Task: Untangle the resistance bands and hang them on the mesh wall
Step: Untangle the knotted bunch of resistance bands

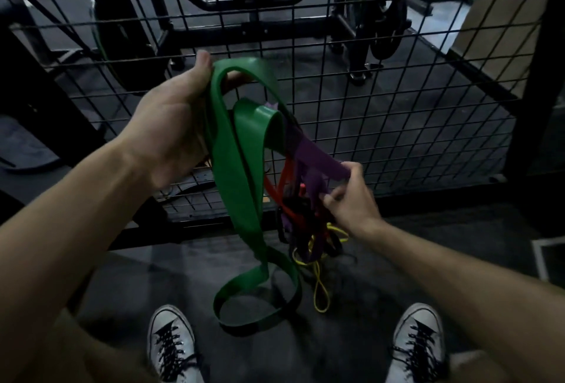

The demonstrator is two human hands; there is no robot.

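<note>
Before the black mesh wall (367,101), a person is standing on dark floor (382,284) and holding a knot of resistance bands between both hands. The left hand (174,125) is raised on the left, its thumb and fingers curling round the top loop of a wide green band (235,174), so that hand is clamped on it. That green band is hanging down in long folds, and its lowest loop is lying on the floor between two white lace-up shoes (171,346). The right hand (348,199) is sitting lower and to the right, its fingers pinching a purple band (315,156) that is running up toward the green loops. Below and beside this hand, a red band (281,190), some dark straps and a thin yellow band (321,291) are hanging in a tangle; the yellow one is trailing down to the floor just right of the green loop. How the strands cross inside the knot cannot be told. Through the mesh, dark gym frames and weight plates (388,27) are showing dimly, well behind the bands. None of the bands held is hanging on the mesh yet.
</note>
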